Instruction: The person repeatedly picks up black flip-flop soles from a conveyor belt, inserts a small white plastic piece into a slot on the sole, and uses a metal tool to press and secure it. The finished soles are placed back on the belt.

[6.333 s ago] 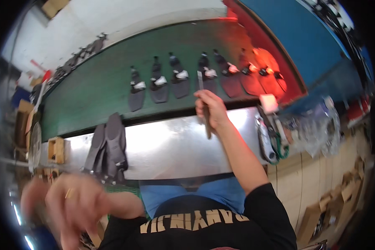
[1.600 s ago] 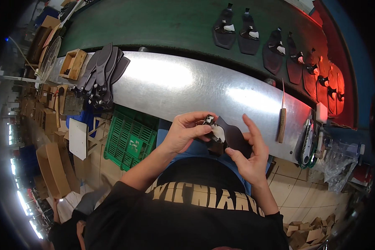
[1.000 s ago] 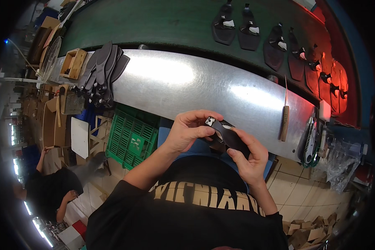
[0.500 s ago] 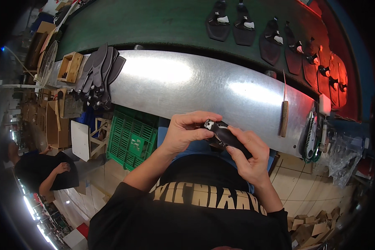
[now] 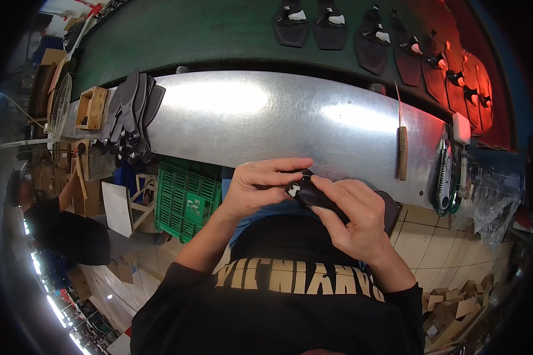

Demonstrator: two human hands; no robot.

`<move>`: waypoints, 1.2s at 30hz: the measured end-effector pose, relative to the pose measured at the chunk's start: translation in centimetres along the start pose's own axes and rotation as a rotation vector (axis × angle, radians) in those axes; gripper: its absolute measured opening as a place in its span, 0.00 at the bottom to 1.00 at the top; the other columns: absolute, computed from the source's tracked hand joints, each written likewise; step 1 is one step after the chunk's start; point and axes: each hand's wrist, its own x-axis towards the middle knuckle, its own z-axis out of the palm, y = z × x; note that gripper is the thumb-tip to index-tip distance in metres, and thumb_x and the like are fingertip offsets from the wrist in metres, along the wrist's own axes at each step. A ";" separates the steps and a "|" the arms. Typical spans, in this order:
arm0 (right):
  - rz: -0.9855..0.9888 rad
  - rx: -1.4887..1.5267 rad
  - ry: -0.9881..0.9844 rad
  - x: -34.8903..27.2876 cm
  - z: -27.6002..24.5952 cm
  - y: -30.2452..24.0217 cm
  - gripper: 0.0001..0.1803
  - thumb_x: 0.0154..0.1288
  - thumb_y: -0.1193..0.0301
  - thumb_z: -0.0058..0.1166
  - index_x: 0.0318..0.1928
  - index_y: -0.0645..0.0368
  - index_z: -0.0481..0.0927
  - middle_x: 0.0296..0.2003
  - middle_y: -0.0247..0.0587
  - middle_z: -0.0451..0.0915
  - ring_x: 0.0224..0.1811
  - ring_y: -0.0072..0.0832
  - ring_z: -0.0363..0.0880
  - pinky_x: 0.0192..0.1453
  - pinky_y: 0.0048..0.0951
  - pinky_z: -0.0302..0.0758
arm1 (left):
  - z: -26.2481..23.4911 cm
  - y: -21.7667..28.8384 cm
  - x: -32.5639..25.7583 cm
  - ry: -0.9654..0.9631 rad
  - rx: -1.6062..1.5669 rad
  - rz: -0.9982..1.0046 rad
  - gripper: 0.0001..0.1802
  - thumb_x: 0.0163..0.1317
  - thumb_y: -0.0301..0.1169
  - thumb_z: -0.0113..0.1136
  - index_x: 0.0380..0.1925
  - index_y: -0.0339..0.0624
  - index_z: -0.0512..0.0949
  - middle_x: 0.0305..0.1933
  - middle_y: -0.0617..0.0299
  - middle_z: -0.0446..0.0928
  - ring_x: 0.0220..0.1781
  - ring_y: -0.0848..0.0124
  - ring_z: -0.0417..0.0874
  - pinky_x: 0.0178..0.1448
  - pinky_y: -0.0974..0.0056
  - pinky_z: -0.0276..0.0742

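Just off the near edge of the metal table (image 5: 231, 136), my two hands hold a dark sandal (image 5: 323, 196) with a small white patch at its strap end. My left hand (image 5: 251, 188) pinches that end between thumb and fingers. Around the middle of the sandal closes my right hand (image 5: 355, 216), thumb below and fingers above. Part of the dark sole (image 5: 389, 210) shows beyond the right hand. The fingers hide most of the strap.
Dark soles (image 5: 133, 112) lie piled at the table's left, beside a wooden box (image 5: 92, 108). A wooden-handled pointed tool (image 5: 402, 148) and a box cutter (image 5: 443, 180) lie right. Several sandals (image 5: 331, 26) stand on the green belt (image 5: 189, 35). A green crate (image 5: 186, 201) sits below; a co-worker (image 5: 65, 231) is left.
The sandal has turned in my hands, and more of its sole shows at the right. My right fingers have shifted toward the strap end. The co-worker's arm has moved up; the whole view shifted slightly.
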 end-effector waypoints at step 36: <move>0.071 0.062 -0.203 0.2 1.0 2.3 0.14 0.46 0.74 0.67 0.37 0.55 0.82 0.29 0.37 0.74 0.31 0.34 0.77 0.35 0.32 0.72 | 2.0 0.8 0.4 0.226 0.147 -0.431 0.21 0.55 0.15 0.51 0.50 0.35 0.78 0.53 0.52 0.79 0.44 0.73 0.84 0.38 0.73 0.84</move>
